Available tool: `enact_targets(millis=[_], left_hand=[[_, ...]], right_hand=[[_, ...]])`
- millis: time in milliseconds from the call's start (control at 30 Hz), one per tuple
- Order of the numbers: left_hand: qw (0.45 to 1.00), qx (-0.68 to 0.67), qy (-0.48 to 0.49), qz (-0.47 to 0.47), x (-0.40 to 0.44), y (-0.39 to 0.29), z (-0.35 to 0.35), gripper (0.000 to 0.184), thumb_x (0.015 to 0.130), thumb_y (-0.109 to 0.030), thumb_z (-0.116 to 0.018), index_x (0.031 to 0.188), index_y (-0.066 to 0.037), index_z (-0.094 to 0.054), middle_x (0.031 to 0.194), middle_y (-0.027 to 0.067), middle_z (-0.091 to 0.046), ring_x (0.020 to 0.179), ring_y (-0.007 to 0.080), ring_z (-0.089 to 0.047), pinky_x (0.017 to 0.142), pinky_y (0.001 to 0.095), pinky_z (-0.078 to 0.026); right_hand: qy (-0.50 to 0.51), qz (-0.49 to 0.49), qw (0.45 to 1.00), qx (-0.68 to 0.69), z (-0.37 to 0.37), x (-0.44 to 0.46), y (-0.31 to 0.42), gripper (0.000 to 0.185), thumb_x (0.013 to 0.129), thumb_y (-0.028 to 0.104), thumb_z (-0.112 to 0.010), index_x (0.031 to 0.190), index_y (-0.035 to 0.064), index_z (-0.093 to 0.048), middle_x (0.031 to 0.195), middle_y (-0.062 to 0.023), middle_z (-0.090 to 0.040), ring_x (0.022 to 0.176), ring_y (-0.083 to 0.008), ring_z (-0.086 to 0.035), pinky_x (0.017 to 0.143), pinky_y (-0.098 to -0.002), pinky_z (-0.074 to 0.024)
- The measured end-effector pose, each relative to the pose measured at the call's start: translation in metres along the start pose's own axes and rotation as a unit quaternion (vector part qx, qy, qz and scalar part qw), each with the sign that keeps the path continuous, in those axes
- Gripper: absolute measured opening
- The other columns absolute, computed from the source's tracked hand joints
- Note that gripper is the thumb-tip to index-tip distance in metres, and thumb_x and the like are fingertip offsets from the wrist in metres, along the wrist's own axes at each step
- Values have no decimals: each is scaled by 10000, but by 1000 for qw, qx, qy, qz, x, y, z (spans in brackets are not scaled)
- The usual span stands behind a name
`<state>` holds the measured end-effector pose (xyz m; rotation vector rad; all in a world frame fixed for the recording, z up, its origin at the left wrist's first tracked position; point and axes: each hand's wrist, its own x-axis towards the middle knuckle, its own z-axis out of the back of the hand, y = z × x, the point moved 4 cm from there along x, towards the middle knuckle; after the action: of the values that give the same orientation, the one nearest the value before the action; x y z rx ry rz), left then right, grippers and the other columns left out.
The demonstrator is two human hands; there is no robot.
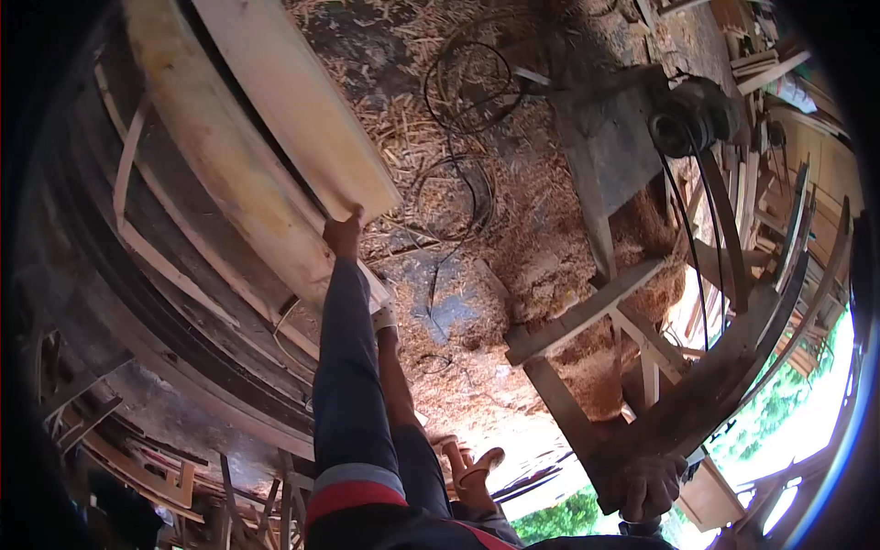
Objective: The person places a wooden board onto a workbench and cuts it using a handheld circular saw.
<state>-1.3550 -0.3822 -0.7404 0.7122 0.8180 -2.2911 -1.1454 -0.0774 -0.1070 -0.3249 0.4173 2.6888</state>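
Note:
My left hand [344,235], at the end of a grey sleeve, grips the near end of a long pale wooden board [307,110]. Its thumb lies on the board's corner, while the fingers are partly hidden. Close beside that board is a second, wider plank [211,156] with a rough yellowish face. At the lower right, my right hand [649,488] is in shadow, with a dark band at the wrist. Its fingers curl over the end of a dark wooden beam [683,422], part of a timber frame.
Wood shavings [541,266] cover the ground. A black cable [472,197] lies looped there. A machine with a motor [697,119] and belts stands at the right on wooden legs. Long dark timbers [183,353] run along the left. My sandalled foot [475,481] shows below.

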Motion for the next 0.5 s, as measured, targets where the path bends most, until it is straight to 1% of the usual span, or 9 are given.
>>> enact_targets(millis=[33,133,167,200,300,367,433,467,500], left_hand=[[1000,-3,-6,2,2,4,3,784,665,-543,-839,1031,127,-661,1005,310,-695,999,410,-680,890,456,-527],[999,-15,10,38,0,6,4,747,657,-475,-876,1063,112,-653,946,257,-715,958,365,-699,865,432,-540],[997,-56,43,35,-9,-7,12,723,671,-444,-882,1076,107,-646,934,228,-717,938,321,-705,825,417,-551],[993,-82,75,27,-4,1,4,675,698,-417,-874,1094,80,-646,947,188,-717,930,279,-698,800,403,-550],[951,-201,234,30,12,16,-18,540,778,-335,-852,1147,2,-648,986,69,-718,905,155,-676,725,361,-547],[928,-220,290,82,1,-2,-4,525,780,-323,-854,1168,-32,-652,990,45,-718,940,169,-666,771,377,-540],[924,-227,299,75,-11,-9,11,564,798,-307,-844,1253,-74,-608,1103,52,-691,984,192,-646,855,401,-528],[925,-222,297,77,-13,-1,14,564,798,-307,-844,1253,-74,-608,1103,52,-691,984,192,-646,855,401,-528],[902,-308,293,75,-17,7,14,576,826,-286,-818,1297,-70,-567,1166,63,-662,1009,198,-640,877,420,-536]], right_hand=[[-1,7,1000,-3,0,-1,-1,161,809,179,-588,680,92,-630,660,-21,-665,666,-218,-640,839,-408,-420],[8,18,1000,-13,1,-4,-3,150,796,165,-593,666,95,-619,660,-18,-667,655,-217,-637,842,-408,-421],[5,29,1000,-9,1,-1,-2,138,785,152,-595,659,98,-612,660,-18,-667,651,-214,-637,836,-410,-416],[-2,31,999,-14,1,-4,-4,138,785,152,-595,659,98,-612,660,-18,-667,651,-214,-637,836,-410,-416],[-8,44,999,-8,2,-9,-8,103,757,143,-608,665,96,-617,669,-25,-671,652,-213,-637,844,-412,-412],[-12,39,999,-13,4,-6,-4,100,756,145,-612,671,94,-623,680,-34,-674,658,-216,-638,849,-413,-413],[1,36,999,-11,5,-1,-3,97,754,148,-617,677,91,-629,690,-43,-677,663,-219,-639,854,-414,-415],[-12,44,999,-9,5,2,-1,100,759,145,-618,679,87,-632,696,-52,-677,663,-224,-637,844,-415,-416],[-23,47,999,-7,6,2,2,102,764,142,-620,682,82,-636,701,-61,-677,664,-228,-634,833,-416,-417]])
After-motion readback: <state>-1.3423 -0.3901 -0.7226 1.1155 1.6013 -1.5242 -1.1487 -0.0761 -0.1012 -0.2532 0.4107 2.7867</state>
